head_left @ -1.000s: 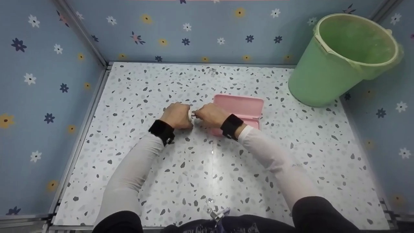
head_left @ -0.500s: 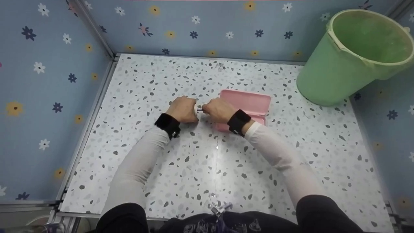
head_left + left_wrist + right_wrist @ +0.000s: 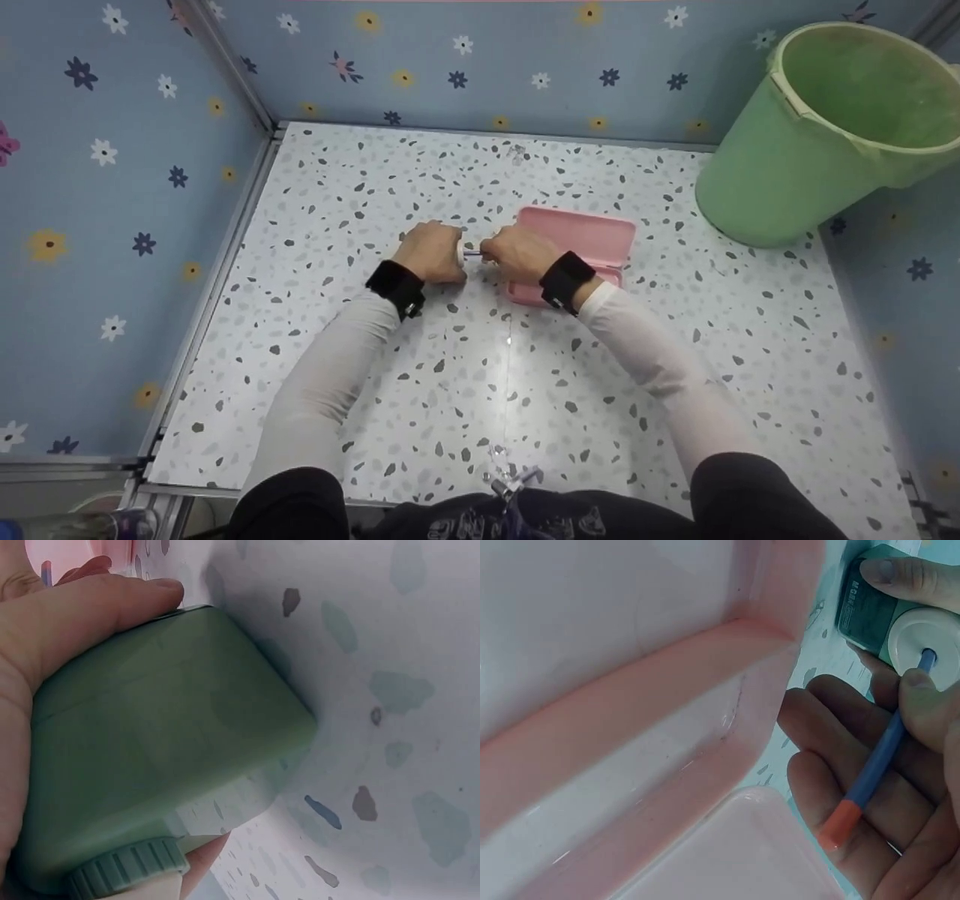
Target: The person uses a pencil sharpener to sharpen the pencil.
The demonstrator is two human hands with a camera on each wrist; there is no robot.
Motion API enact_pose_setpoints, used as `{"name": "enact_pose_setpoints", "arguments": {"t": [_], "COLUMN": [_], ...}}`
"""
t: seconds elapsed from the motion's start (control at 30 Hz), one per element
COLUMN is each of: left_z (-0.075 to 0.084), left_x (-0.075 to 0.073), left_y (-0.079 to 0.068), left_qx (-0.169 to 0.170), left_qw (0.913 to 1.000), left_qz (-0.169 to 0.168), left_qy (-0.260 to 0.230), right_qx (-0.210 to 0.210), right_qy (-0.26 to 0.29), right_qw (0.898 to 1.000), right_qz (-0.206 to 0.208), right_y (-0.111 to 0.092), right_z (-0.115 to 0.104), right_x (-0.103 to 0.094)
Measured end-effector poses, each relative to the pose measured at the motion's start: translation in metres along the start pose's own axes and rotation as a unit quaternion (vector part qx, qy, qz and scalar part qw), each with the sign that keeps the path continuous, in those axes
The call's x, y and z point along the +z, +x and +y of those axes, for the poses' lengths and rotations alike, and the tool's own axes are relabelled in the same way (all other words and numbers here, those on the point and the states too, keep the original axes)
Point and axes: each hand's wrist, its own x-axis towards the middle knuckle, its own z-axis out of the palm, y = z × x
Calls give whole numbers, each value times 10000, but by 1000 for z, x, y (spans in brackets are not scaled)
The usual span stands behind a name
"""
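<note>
My left hand (image 3: pixel 431 253) grips a green pencil sharpener (image 3: pixel 172 712), its thumb along one edge of the body. A ribbed green knob (image 3: pixel 131 866) shows at the lower left of that view. The sharpener's round white face (image 3: pixel 907 634) points toward my right hand (image 3: pixel 521 255). Between thumb and fingers the right hand pinches a blue pencil (image 3: pixel 881 754) with an orange end. One end of the pencil sits in the hole of the white face; its tip is hidden. From above, a short length of pencil shows between both hands.
Partly under my right hand lies a pink pencil case (image 3: pixel 581 232), lid folded back. A tall green bin (image 3: pixel 787 165) stands at the back right corner. Flowered blue walls (image 3: pixel 495 82) bound the speckled table (image 3: pixel 420 420) on the left, back and right.
The right hand has shifted slightly away from the left, and a bit more of the pencil shows between them. Both hands keep their hold. The head view has shifted a little.
</note>
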Motion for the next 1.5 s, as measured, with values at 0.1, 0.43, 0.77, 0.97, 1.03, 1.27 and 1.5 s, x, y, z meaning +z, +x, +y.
{"name": "enact_pose_setpoints", "arguments": {"t": [0.1,0.43,0.77,0.97,1.03,1.27,1.5], "left_z": [2,-3,-1,-1,0,-1,-1], "left_x": [1,-1,3,2,2,5,4], "left_y": [1,1,2,1,2,2,2], "left_qx": [53,14,25,36,66,42,4], "left_qw": [10000,10000,10000,10000,9999,10000,10000], "left_qz": [-16,47,51,55,81,81,48], "left_qy": [-63,49,21,-14,-41,22,-46], "right_qx": [159,-208,-290,-467,-508,-242,643], "right_qy": [69,821,2421,3328,3346,2674,1481], "right_qw": [9998,9953,9659,9344,9320,9505,9786], "right_qz": [47,470,867,1179,1294,1567,1277], "right_y": [-10,-33,-55,-62,-65,-82,-100], "right_z": [10,36,38,42,44,53,73], "right_x": [-2,-12,-25,-29,-29,-29,-29]}}
